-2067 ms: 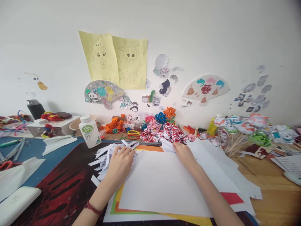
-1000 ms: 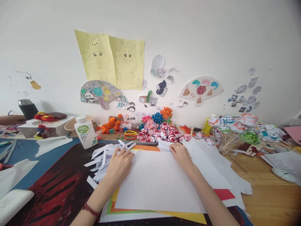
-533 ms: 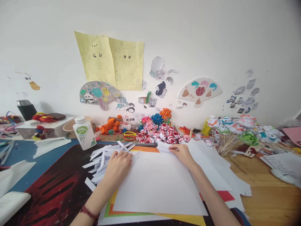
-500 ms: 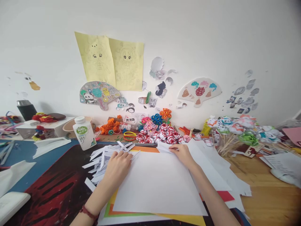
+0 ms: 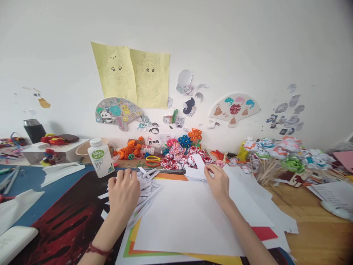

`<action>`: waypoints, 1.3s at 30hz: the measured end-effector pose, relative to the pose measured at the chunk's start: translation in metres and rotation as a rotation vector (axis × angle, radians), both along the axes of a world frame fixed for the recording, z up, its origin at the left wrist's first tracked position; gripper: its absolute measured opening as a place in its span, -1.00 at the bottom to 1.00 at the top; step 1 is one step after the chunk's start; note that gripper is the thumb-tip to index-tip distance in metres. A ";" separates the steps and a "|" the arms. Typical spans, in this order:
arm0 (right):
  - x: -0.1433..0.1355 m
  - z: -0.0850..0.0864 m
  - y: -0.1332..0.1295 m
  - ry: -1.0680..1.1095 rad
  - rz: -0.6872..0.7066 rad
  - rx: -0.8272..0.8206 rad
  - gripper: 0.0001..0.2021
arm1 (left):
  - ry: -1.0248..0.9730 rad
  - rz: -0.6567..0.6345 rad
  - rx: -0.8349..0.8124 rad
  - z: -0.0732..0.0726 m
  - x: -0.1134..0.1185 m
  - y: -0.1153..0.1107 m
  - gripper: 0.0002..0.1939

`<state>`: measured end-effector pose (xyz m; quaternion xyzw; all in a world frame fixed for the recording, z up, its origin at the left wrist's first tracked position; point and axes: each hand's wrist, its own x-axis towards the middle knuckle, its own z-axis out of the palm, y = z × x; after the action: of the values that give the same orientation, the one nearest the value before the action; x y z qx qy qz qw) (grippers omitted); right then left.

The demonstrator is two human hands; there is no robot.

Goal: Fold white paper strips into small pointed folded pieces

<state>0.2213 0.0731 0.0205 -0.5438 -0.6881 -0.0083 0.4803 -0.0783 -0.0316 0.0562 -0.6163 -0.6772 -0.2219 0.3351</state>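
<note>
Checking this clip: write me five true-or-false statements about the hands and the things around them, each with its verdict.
1. The right hand holds a strip of white paper at its fingertips. True.
2. The bracelet is on the person's right arm. False: the bracelet is on the left one.
3. The left hand is over the pile of paper strips. True.
4. The bottle lies on its side. False: the bottle is standing.
5. The yellow drawings hang on the wall. True.
</note>
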 end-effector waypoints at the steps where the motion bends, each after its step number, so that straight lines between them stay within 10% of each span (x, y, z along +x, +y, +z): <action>1: -0.006 0.004 -0.005 0.027 0.000 0.010 -0.72 | -0.005 -0.017 0.006 0.000 0.002 0.000 -0.74; 7: -0.059 0.008 -0.046 0.551 0.431 -0.329 -0.73 | -0.153 -0.317 -0.124 -0.012 0.040 -0.005 -0.79; 19: -0.082 0.001 -0.069 0.468 0.826 -0.472 -0.79 | -0.825 -0.681 -0.420 -0.019 0.059 -0.009 -0.66; 39: -0.074 0.003 -0.060 0.474 0.713 -0.460 -0.78 | -1.025 -0.733 -0.583 -0.023 0.068 -0.008 -0.62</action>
<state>0.1474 0.0127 0.0234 -0.3532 -0.6872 0.4331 0.4642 -0.0105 -0.0396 0.0330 -0.6876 -0.5301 -0.3929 -0.3031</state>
